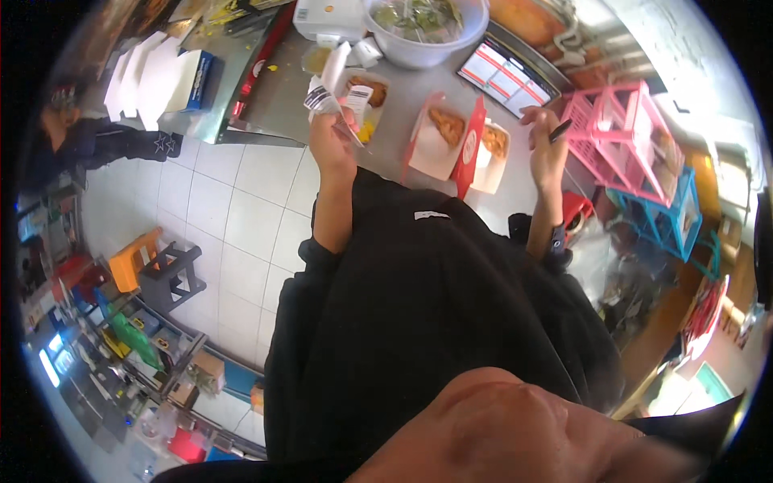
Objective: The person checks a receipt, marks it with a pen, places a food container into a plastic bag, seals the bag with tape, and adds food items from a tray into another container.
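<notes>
White paper slips [320,98] are held in the left hand [332,143], near an open food box [378,114]. The right hand [549,153], its fingers partly curled, carries a black pen [560,130] beside the lit tablet [506,76]. Between both hands, two red-and-white boxes [427,157] with fried pieces stand on the metal table [282,105].

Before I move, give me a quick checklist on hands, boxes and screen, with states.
1. Left hand holding paper slips: ok.
2. Right hand holding the black pen: ok.
3. Tablet screen lit: ok.
4. Two food boxes between the hands closed: not ok, both open with fried food showing.
5. Slips clear of the yellow food by the left hand: cannot tell, too close in this view.
</notes>
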A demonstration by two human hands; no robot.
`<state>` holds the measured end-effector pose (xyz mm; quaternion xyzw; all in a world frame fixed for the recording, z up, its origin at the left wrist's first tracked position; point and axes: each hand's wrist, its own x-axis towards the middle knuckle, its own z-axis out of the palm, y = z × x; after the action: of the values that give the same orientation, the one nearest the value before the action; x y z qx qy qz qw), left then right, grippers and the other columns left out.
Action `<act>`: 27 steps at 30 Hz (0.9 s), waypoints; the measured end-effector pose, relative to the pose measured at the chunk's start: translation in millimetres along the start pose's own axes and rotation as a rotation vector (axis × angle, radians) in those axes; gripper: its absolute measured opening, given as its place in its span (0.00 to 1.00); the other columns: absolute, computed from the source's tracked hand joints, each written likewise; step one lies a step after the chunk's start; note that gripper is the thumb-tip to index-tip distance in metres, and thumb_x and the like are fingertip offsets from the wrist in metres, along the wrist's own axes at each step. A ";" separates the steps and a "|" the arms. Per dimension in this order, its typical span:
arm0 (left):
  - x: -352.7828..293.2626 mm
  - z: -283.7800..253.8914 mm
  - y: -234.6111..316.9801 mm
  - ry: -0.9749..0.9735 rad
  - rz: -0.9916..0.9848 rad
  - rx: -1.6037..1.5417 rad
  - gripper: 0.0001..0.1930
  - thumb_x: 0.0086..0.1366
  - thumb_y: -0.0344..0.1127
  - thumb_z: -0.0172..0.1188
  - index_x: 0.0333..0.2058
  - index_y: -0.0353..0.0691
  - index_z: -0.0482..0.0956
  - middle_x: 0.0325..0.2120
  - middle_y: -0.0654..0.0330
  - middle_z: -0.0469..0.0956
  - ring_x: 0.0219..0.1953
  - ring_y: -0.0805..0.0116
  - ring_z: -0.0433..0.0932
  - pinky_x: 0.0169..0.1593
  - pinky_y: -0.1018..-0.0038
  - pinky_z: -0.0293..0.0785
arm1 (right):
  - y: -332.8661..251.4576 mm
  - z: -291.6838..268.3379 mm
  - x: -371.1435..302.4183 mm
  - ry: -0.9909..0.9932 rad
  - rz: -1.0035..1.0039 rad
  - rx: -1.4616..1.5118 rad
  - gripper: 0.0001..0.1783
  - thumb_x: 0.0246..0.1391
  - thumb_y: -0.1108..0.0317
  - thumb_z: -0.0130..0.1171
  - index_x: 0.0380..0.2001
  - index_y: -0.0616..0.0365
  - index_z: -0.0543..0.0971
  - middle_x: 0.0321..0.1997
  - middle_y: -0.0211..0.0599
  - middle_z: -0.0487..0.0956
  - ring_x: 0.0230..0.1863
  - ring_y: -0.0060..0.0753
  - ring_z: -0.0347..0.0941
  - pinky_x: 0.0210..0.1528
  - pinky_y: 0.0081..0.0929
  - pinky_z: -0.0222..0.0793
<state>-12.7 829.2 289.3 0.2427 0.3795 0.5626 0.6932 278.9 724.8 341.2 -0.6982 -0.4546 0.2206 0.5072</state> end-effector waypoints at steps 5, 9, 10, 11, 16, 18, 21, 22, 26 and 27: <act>-24.5 -7.4 -8.3 0.049 -0.017 -0.049 0.15 0.52 0.34 0.43 0.36 0.33 0.70 0.20 0.61 0.67 0.25 0.71 0.66 0.31 0.74 0.64 | 16.4 -31.5 0.7 0.143 -0.037 -0.030 0.12 0.59 0.62 0.47 0.34 0.58 0.77 0.25 0.22 0.71 0.20 0.08 0.54 0.21 0.11 0.48; -31.7 -20.6 4.5 0.161 0.016 -0.064 0.14 0.52 0.33 0.44 0.36 0.33 0.70 0.20 0.60 0.67 0.24 0.71 0.67 0.30 0.75 0.64 | 16.9 -13.9 -2.8 0.067 0.113 0.144 0.11 0.58 0.63 0.49 0.32 0.58 0.76 0.22 0.21 0.69 0.15 0.06 0.50 0.16 0.11 0.40; -31.2 -26.2 9.3 0.177 0.031 -0.076 0.14 0.52 0.33 0.44 0.36 0.33 0.70 0.20 0.60 0.68 0.24 0.70 0.67 0.30 0.75 0.64 | 11.2 -3.2 -2.7 0.039 0.124 0.175 0.12 0.59 0.62 0.48 0.31 0.58 0.75 0.19 0.22 0.69 0.13 0.06 0.49 0.15 0.11 0.39; -31.0 -32.8 15.5 0.194 0.068 -0.087 0.14 0.52 0.33 0.44 0.36 0.33 0.70 0.20 0.60 0.68 0.24 0.70 0.67 0.30 0.75 0.64 | 1.7 10.2 -1.6 0.008 0.098 0.189 0.12 0.59 0.62 0.48 0.31 0.58 0.75 0.19 0.22 0.69 0.13 0.06 0.49 0.15 0.11 0.39; -33.3 -72.3 62.8 0.243 0.169 -0.103 0.13 0.53 0.33 0.47 0.36 0.33 0.71 0.22 0.59 0.69 0.24 0.69 0.67 0.30 0.73 0.64 | -47.4 87.1 8.1 -0.212 0.087 0.204 0.14 0.60 0.60 0.47 0.32 0.59 0.76 0.17 0.23 0.68 0.15 0.08 0.53 0.17 0.12 0.44; -35.4 -102.4 78.4 0.341 0.255 -0.096 0.14 0.53 0.34 0.46 0.36 0.32 0.72 0.23 0.59 0.71 0.24 0.70 0.68 0.29 0.75 0.65 | -61.8 122.8 13.3 -0.324 0.032 0.162 0.14 0.59 0.61 0.47 0.31 0.61 0.76 0.18 0.24 0.69 0.19 0.13 0.59 0.22 0.15 0.51; -41.9 -151.2 101.3 0.509 0.323 -0.168 0.14 0.54 0.34 0.47 0.36 0.32 0.72 0.23 0.59 0.71 0.24 0.70 0.68 0.29 0.75 0.64 | -95.9 165.7 19.1 -0.457 -0.009 0.156 0.13 0.58 0.62 0.49 0.31 0.62 0.76 0.17 0.26 0.70 0.20 0.14 0.62 0.24 0.16 0.54; -45.4 -169.2 107.2 0.531 0.346 -0.181 0.14 0.54 0.34 0.47 0.37 0.33 0.72 0.23 0.61 0.71 0.24 0.71 0.67 0.28 0.75 0.63 | -104.5 178.0 20.9 -0.480 -0.038 0.153 0.13 0.58 0.62 0.49 0.31 0.62 0.76 0.17 0.26 0.70 0.20 0.14 0.62 0.24 0.16 0.54; -67.3 -208.9 132.4 0.595 0.414 -0.310 0.14 0.55 0.32 0.45 0.40 0.35 0.69 0.20 0.62 0.67 0.23 0.73 0.64 0.30 0.76 0.61 | -127.2 217.4 29.3 -0.583 -0.173 0.188 0.14 0.58 0.62 0.50 0.30 0.62 0.76 0.17 0.26 0.70 0.20 0.14 0.63 0.24 0.16 0.54; -73.2 -209.3 135.3 0.655 0.421 -0.317 0.14 0.55 0.32 0.44 0.40 0.35 0.68 0.21 0.62 0.67 0.23 0.73 0.63 0.30 0.76 0.61 | -130.1 225.6 33.3 -0.600 -0.180 0.212 0.14 0.57 0.61 0.50 0.30 0.62 0.76 0.17 0.26 0.71 0.20 0.14 0.63 0.24 0.16 0.54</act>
<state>-266.4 773.3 286.8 0.0135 0.4306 0.7908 0.4348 68.1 877.3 376.9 -0.5025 -0.6182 0.4166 0.4379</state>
